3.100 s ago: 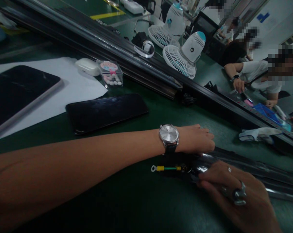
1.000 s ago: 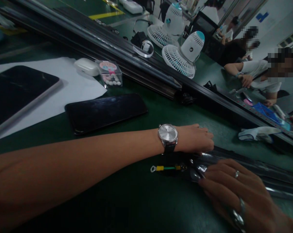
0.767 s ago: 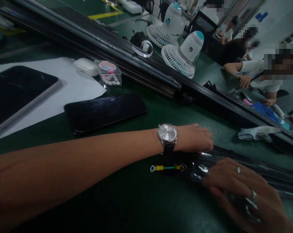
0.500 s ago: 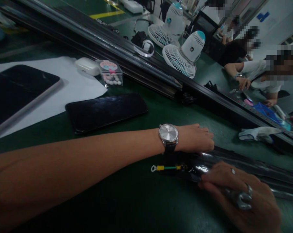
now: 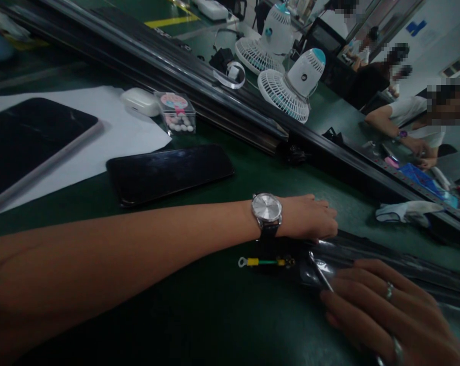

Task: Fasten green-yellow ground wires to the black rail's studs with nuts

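My left hand [image 5: 309, 216], with a wristwatch [image 5: 267, 208] on its wrist, rests closed on the end of a long black film-wrapped bar [image 5: 390, 262]. Its fingertips are hidden underneath. In my right hand [image 5: 390, 305] is a wrench; its thin metal shaft [image 5: 321, 272] sticks out past the fingertips toward the bar end. A short green wire [image 5: 267, 263] with yellow sleeves shows a ring terminal at its left end. Its other end meets small brass-coloured hardware [image 5: 289, 261] at the bar, left of the wrench.
A black phone [image 5: 171, 173] lies behind my left forearm. Farther left are a tablet [image 5: 35, 140] on white paper, an earbud case [image 5: 140, 101] and a clear candy box [image 5: 176, 113]. Long dark bars [image 5: 214, 109] cross the table diagonally. Beyond stand two fans [image 5: 286, 84]; a co-worker [image 5: 408, 117] sits right.
My right hand has turned and shifted slightly down and right, so the wrench shaft now shows ahead of its fingers. My left hand stays on the bar. The co-worker's hands have come together.
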The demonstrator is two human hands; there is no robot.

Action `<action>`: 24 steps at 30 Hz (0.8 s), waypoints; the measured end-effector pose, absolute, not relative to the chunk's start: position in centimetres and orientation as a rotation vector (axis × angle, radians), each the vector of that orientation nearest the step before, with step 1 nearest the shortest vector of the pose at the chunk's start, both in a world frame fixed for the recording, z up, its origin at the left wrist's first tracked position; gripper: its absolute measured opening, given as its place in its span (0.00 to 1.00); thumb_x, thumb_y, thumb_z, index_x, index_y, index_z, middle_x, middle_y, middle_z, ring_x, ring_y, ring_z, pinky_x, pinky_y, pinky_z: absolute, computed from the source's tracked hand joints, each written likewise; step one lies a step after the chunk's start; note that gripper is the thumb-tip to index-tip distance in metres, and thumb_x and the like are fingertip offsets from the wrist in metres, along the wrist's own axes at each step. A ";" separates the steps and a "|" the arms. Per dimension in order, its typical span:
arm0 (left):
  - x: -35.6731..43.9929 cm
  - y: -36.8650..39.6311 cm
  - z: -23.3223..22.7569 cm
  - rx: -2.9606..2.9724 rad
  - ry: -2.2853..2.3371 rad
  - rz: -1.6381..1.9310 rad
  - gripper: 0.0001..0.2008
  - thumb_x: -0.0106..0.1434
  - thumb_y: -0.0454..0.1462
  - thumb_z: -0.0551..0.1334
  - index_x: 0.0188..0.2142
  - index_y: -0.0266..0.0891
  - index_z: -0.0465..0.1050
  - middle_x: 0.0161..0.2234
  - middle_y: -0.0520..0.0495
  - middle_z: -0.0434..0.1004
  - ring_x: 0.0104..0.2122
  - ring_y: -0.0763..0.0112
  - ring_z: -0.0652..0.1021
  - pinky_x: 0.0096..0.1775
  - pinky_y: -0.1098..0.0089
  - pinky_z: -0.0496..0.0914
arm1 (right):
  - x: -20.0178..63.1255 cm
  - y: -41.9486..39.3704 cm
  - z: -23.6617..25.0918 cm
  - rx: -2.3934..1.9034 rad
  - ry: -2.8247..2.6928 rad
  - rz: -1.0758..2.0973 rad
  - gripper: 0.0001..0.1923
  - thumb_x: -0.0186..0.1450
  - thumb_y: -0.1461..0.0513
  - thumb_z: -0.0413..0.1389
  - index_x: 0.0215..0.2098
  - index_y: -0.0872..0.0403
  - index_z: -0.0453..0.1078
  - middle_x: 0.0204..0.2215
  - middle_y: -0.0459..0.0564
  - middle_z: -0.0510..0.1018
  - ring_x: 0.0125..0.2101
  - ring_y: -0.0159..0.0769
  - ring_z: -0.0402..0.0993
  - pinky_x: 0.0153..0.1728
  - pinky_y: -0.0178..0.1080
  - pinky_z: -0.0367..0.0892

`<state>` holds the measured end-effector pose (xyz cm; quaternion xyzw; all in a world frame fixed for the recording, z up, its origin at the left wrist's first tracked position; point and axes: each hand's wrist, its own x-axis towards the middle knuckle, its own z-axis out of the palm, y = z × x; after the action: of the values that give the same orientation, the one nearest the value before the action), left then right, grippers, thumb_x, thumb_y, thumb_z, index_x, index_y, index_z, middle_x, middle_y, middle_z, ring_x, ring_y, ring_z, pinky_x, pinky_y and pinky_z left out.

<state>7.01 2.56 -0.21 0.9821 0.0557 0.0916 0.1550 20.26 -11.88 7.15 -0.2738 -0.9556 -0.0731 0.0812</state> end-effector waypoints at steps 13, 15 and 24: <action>7.1 2.6 -0.2 2.851 0.159 0.231 0.02 0.68 0.36 0.66 0.41 0.43 0.77 0.51 0.45 0.75 0.52 0.60 0.72 0.42 0.63 0.63 | 20.4 -12.2 5.0 -0.923 -2.687 0.073 0.06 0.74 0.66 0.54 0.44 0.56 0.74 0.33 0.47 0.84 0.33 0.35 0.82 0.38 0.40 0.75; 7.1 2.6 -0.3 2.856 0.145 0.251 0.02 0.69 0.36 0.65 0.41 0.43 0.77 0.51 0.44 0.75 0.51 0.60 0.72 0.41 0.63 0.62 | 19.9 -12.3 5.1 -0.904 -2.701 0.035 0.07 0.74 0.65 0.54 0.42 0.55 0.75 0.32 0.46 0.85 0.31 0.34 0.82 0.38 0.40 0.75; 7.1 2.7 -0.5 2.791 0.154 0.331 0.02 0.65 0.35 0.69 0.36 0.43 0.78 0.47 0.47 0.77 0.48 0.61 0.73 0.39 0.64 0.62 | 19.2 -13.2 6.2 -0.954 -2.719 -0.163 0.10 0.75 0.69 0.50 0.41 0.54 0.73 0.30 0.44 0.85 0.30 0.34 0.83 0.38 0.41 0.76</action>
<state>7.12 2.73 -0.50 0.9784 0.0540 0.1161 0.1624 19.23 -13.15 6.16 -0.3279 -0.9344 -0.0560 0.1273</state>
